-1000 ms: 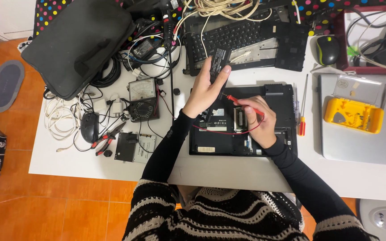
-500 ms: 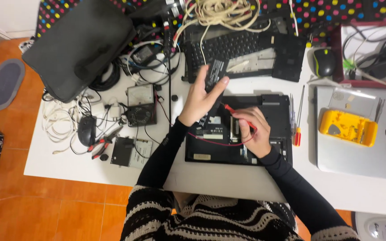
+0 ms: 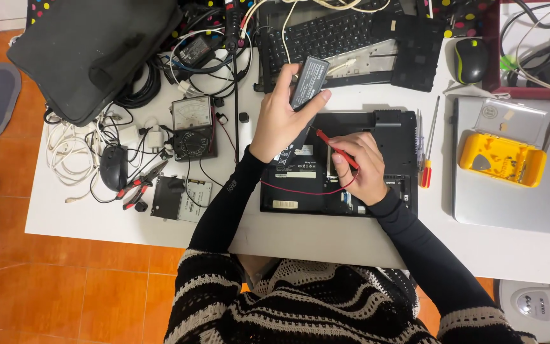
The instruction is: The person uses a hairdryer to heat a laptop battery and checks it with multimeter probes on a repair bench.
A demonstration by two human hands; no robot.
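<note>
Nearest the body, the right hand (image 3: 359,167) pinches a red probe (image 3: 337,150), fingers closed round it, its tip aimed toward eleven o'clock over the opened black laptop base (image 3: 389,137) on the white surface (image 3: 313,239). Beyond, at twelve o'clock, the left hand (image 3: 279,121) clamps a dark grey battery pack (image 3: 308,81) by its long edges, lifted above the base. It looks rigid, fairly weighty and smooth; gripping its sides seems safest. A keyboard (image 3: 326,35) lies farther off.
</note>
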